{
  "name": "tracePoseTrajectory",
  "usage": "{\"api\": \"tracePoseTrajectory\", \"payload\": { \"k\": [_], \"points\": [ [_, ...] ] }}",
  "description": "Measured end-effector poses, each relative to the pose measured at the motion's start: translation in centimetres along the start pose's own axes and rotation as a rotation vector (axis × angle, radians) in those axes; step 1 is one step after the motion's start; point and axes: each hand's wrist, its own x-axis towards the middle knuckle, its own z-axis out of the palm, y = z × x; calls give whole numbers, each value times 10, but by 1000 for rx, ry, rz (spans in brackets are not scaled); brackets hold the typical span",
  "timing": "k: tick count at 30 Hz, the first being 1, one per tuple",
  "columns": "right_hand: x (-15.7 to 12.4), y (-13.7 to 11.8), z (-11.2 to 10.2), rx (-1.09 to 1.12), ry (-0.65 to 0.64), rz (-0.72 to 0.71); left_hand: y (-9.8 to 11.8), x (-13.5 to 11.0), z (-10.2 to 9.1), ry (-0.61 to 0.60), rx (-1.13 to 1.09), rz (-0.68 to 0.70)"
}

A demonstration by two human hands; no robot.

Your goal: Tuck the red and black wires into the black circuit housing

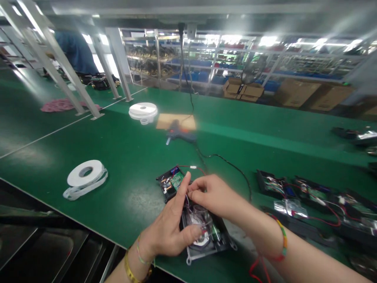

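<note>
In front of me on the bench lies an open black plastic housing (222, 234), with clear film and a round white part inside its near half. A green circuit board (177, 180) with thin wires shows at its far end. My left hand (172, 224) lies along the housing's left side, fingers stretched out and thumb apart over the near half. My right hand (213, 194) is closed in a pinch above the middle, at thin wires (187, 201); its fingertips partly hide them. A red wire with a white connector (193, 167) loops behind the hands.
A glue gun (181, 134) rests by a cardboard sheet (163, 121), its black cord (229, 162) trailing right. White tape rolls (85, 173) sit to the left and further back (143, 110). Several similar black housings (271, 184) lie right. Metal posts (70, 78) stand at left.
</note>
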Motion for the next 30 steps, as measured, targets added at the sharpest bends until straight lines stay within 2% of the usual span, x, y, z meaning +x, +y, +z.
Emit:
{"api": "tracePoseTrajectory", "payload": {
  "k": [5, 10, 17, 23, 30],
  "points": [
    [4, 3, -1, 17, -8, 6, -3, -1, 2, 12, -58, 16],
    [6, 2, 0, 20, 0, 19, -5, -1, 4, 26, 8, 44],
    [6, 3, 1, 56, 38, 8, -3, -1, 5, 15, 37, 61],
    [7, 10, 7, 164, 88, 38, -4, 0, 7, 31, -46, 35],
    [7, 11, 11, 218, 134, 44, -8, 1, 10, 50, -55, 82]
  ]
}}
